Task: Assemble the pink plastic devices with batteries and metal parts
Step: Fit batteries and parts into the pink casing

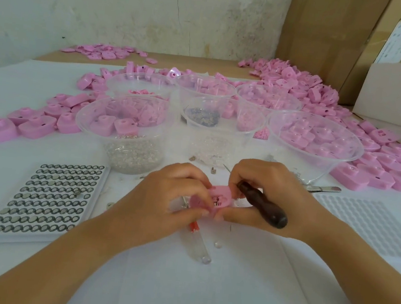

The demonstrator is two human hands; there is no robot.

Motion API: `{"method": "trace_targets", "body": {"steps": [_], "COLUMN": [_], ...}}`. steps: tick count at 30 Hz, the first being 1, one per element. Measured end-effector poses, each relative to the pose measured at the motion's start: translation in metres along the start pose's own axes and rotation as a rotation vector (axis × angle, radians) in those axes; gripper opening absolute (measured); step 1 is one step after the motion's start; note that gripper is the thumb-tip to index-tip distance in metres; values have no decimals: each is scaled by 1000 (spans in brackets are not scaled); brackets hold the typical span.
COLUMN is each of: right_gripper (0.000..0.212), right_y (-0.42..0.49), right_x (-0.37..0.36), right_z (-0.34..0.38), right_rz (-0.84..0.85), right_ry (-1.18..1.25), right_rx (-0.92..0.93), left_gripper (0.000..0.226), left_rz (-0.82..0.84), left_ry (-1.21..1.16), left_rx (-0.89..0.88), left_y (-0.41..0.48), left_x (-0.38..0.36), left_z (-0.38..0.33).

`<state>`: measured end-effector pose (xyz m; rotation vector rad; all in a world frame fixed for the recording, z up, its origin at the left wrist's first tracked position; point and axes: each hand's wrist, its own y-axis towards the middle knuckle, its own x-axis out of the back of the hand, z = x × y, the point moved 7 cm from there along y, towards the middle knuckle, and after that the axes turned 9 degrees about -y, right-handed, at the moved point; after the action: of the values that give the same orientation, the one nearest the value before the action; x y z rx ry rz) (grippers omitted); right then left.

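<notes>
A pink plastic device lies open between my two hands near the table's front middle, small metal parts showing inside it. My left hand grips its left side with curled fingers and thumb. My right hand holds a dark wooden-handled tool, the handle lying across the palm and the tip hidden at the device; its thumb touches the device's lower edge. A tray of button batteries sits to the left. A clear bowl of small metal parts stands just behind my left hand.
Several clear bowls of pink parts stand behind the hands, with heaps of pink devices left, right and at the back. Metal tweezers lie at the right. A white ribbed tray sits beyond. Cardboard boxes stand at back right.
</notes>
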<state>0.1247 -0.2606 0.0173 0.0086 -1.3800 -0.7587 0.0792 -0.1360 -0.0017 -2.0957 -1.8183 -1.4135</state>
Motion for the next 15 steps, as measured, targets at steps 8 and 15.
{"method": "trace_targets", "body": {"steps": [8, 15], "right_gripper": [27, 15], "right_y": [0, -2], "right_x": [-6, -4], "right_z": [-3, 3], "right_rz": [109, 160], "right_ry": [101, 74], "right_rx": [-55, -19], "left_gripper": [27, 41], "left_rz": [15, 34], "left_ry": [-76, -109], "left_rx": [32, 127], "left_y": [0, -1], "left_x": [-4, -4], "left_z": [5, 11]}}
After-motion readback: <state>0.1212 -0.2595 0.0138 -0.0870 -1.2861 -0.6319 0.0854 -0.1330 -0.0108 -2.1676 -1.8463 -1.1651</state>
